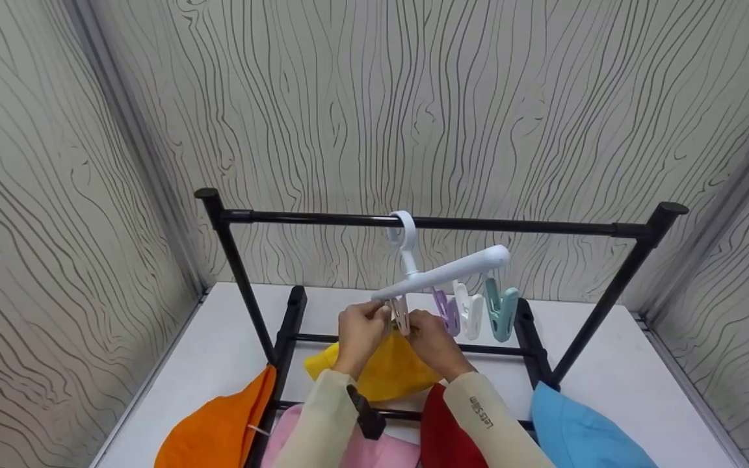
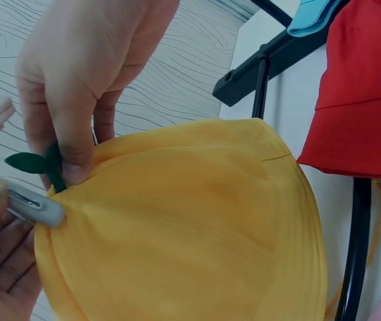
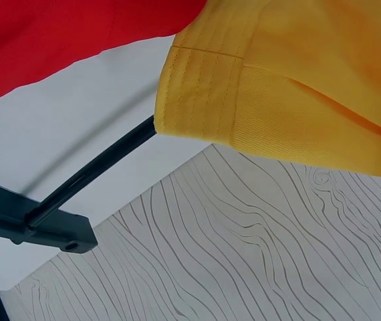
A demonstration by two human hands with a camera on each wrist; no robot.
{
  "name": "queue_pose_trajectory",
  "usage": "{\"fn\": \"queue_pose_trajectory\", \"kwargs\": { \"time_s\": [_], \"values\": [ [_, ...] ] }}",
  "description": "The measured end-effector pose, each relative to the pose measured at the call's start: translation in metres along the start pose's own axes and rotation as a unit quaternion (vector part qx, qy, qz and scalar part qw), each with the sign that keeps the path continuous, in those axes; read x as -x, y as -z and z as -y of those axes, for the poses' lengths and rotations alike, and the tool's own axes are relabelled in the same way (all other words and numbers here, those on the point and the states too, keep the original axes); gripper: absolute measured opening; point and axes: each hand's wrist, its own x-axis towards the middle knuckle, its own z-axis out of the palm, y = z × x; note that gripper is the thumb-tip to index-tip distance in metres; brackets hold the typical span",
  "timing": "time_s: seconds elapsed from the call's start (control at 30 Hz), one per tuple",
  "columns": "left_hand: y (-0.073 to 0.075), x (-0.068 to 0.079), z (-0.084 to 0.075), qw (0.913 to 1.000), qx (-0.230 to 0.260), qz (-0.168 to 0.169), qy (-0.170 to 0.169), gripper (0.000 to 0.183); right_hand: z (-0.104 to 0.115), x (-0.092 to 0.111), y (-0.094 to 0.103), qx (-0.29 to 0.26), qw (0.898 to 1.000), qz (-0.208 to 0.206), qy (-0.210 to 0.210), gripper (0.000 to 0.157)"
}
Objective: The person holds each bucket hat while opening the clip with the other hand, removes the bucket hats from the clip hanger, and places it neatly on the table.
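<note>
A yellow bucket hat (image 1: 391, 370) hangs under a white clip hanger (image 1: 446, 272). My left hand (image 1: 361, 331) pinches a pale clothespin (image 1: 400, 315) at the hanger's near end. In the left wrist view, the tip of this clothespin (image 2: 37, 206) meets the hat's crown, beside a green leaf tab (image 2: 33, 162); whether it bites the cloth I cannot tell. With thumb and fingers, my right hand (image 1: 436, 341) holds the crown next to the leaf tab. Yellow cloth (image 3: 311, 100) fills the upper right of the right wrist view.
The hanger's hook sits over a black rack's top bar (image 1: 511, 225). Purple (image 1: 446, 312), white (image 1: 470, 312) and teal clothespins (image 1: 501, 312) dangle from the hanger. Orange (image 1: 212, 429), pink (image 1: 381, 452), red (image 1: 446, 435) and blue hats (image 1: 589, 429) lie around the rack's base.
</note>
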Motion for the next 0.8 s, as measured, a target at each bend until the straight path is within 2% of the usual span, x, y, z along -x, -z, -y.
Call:
{"fn": "queue_pose_trajectory", "kwargs": {
  "time_s": [0.37, 0.5, 0.67, 0.8],
  "values": [
    [0.0002, -0.0001, -0.0006, 0.9999, -0.014, -0.006, -0.008, 0.022, -0.0006, 0.0032, -0.0017, -0.007, 0.999, 0.020, -0.025, 0.017],
    [0.0004, -0.0003, -0.0002, 0.9996, -0.020, -0.007, -0.018, 0.021, -0.0028, 0.0035, -0.0040, 0.008, 1.000, 0.007, -0.008, 0.015],
    [0.0003, -0.0009, 0.0016, 0.9999, -0.008, 0.000, -0.009, 0.022, -0.0050, 0.0049, -0.0059, 0.026, 0.999, -0.013, 0.018, 0.012],
    [0.0004, -0.0006, 0.0025, 0.9994, -0.019, -0.005, -0.027, 0.019, -0.0054, 0.0055, -0.0055, 0.022, 0.999, -0.018, 0.030, 0.012]
  ]
}}
